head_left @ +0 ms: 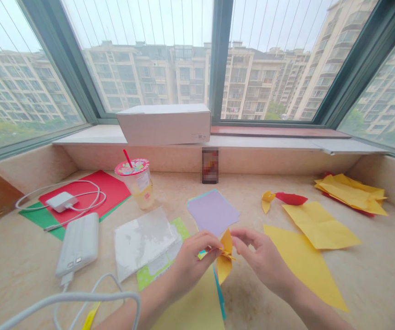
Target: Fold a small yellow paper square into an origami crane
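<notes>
A folded yellow paper piece (224,263) with pointed, petal-like flaps stands up in the middle of the worktop. My left hand (199,252) pinches it from the left side, thumb and fingertips at its centre. Close by its upper right flap is my right hand (261,256), thumb and fingers curved and a little apart; whether the fingertips touch the flap is hard to tell. Below and behind the hands lie a purple paper stack (213,211) and a pale yellow sheet (187,307). Farther right, a smaller yellow folded piece (267,201) lies against a red folded piece (291,198).
Yellow sheets (307,266) lie right, with a yellow and red pile (352,192) behind. On the left are a lidded drink cup (140,185), clear plastic sleeve (145,238), white power bank (78,245), charger (62,201) and looping cable (80,298). A white box (165,126) rests on the sill.
</notes>
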The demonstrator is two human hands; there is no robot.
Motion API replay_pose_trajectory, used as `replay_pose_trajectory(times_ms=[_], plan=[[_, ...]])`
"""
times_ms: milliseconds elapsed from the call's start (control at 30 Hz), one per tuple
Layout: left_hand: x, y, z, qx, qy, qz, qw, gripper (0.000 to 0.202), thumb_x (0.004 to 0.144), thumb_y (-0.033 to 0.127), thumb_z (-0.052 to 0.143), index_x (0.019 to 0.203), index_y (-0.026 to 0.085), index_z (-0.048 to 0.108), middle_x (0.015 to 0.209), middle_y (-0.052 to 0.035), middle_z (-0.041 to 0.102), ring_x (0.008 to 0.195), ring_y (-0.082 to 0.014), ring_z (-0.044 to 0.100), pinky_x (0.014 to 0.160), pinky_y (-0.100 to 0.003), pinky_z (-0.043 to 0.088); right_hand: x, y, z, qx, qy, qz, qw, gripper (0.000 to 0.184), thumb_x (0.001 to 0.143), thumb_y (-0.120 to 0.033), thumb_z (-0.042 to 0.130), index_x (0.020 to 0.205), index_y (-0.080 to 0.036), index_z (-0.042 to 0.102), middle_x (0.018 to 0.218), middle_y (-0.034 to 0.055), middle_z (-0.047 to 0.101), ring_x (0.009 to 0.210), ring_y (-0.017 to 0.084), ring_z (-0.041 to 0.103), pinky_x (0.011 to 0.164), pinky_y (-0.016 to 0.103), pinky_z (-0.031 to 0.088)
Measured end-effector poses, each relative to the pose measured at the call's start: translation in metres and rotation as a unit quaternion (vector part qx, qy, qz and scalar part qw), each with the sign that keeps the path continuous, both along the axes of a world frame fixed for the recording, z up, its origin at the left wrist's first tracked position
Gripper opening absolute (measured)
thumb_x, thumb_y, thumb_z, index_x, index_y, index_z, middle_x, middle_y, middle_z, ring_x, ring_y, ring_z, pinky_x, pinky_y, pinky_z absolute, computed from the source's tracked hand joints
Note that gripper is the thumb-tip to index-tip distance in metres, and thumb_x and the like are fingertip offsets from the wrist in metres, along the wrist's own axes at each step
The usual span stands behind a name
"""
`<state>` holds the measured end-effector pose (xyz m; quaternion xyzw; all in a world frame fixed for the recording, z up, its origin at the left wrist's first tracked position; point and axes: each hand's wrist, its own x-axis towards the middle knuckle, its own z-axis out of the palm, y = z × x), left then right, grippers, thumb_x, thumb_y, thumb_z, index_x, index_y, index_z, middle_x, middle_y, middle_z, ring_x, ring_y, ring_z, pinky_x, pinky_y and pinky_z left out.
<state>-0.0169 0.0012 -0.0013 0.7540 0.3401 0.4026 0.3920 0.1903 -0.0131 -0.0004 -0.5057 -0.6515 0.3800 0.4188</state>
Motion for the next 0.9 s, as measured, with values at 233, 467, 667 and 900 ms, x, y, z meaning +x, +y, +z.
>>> replay_pose_trajectory(times_ms=[233,467,667,900], plan=[[0.002,-0.004,0.004,-0.043,-0.008,-0.001,0.999,0.012,0.091,0.022,0.060,0.090,0.018,0.072,0.091,-0.0063,0.067,0.083,-0.0162,0.065,0.076,-0.028,0.052,-0.005,-0.002,0.002,-0.008,-0.012,-0.004,1.000,0.031,0.091,-0.043,0.059,0.107,-0.020,0.072,0.082,0.0035,0.074,0.071,0.018,0.066,0.063,0.029,0.054],[0.007,-0.010,0.009,-0.212,-0.044,0.043,0.975,0.028,0.084,0.031,0.067,0.107,0.015,0.061,0.092,-0.0080,0.069,0.082,-0.0194,0.067,0.072,-0.032,0.056,-0.004,-0.001,0.005,-0.006,0.019,-0.078,0.997,0.025,0.091,-0.041,0.060,0.094,-0.020,0.073,0.085,0.0045,0.077,0.077,0.021,0.070,0.068,0.030,0.054],[0.008,-0.010,0.011,-0.321,-0.062,-0.050,0.944,0.032,0.084,0.043,0.065,0.088,0.012,0.067,0.083,-0.0083,0.069,0.071,-0.0176,0.066,0.066,-0.031,0.056,-0.006,-0.001,-0.002,0.034,0.010,-0.130,0.991,0.021,0.089,-0.040,0.063,0.091,-0.019,0.067,0.081,0.0051,0.076,0.073,0.021,0.071,0.069,0.032,0.055],[0.012,-0.015,0.011,-0.316,-0.059,-0.024,0.947,0.035,0.087,0.045,0.063,0.088,0.011,0.069,0.083,-0.0092,0.069,0.069,-0.0167,0.066,0.067,-0.031,0.057,-0.010,-0.005,0.000,0.028,-0.005,-0.155,0.988,0.022,0.086,-0.041,0.065,0.096,-0.022,0.062,0.081,0.0041,0.078,0.077,0.022,0.072,0.072,0.032,0.053]])
